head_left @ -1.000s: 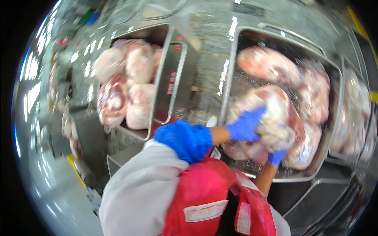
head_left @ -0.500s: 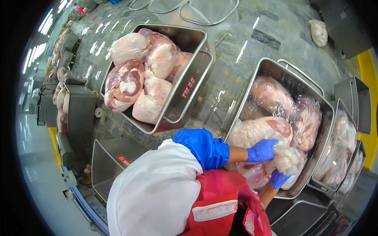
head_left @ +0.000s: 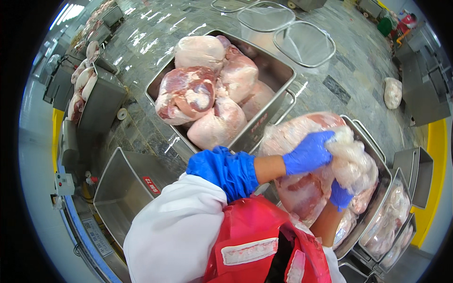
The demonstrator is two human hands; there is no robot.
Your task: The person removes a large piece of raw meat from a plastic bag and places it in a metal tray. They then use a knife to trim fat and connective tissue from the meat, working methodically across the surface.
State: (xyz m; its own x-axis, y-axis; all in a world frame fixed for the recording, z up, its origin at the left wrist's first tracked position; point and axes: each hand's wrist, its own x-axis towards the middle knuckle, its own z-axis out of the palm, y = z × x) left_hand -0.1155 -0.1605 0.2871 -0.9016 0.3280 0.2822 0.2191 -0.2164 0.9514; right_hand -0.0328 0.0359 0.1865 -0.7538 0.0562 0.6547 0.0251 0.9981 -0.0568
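A large clear plastic bag of raw meat point(head_left: 302, 193), pink with pale fat, is held up above the steel tub point(head_left: 370, 224) at the right. My left hand point(head_left: 309, 153), in a blue-purple glove, is closed on the bunched plastic at its upper part. Lower down, my right hand point(head_left: 340, 195) in a like glove grips the gathered plastic from the near side; its fingers are partly hidden. To the left, another steel tub point(head_left: 264, 120) holds several big pieces of bare meat point(head_left: 222, 122). The held bag covers most of the right tub's inside.
More tubs with bagged meat point(head_left: 389, 212) stand at the far right. An open steel bin point(head_left: 127, 188) sits at the lower left. Metal hoops with clear bags point(head_left: 304, 45) are beyond the tubs. A bagged piece point(head_left: 392, 93) lies on the tiled floor.
Both hands have raised the bag of meat up out of the right tub, toward me. My view has shifted, so the left tub appears further right.
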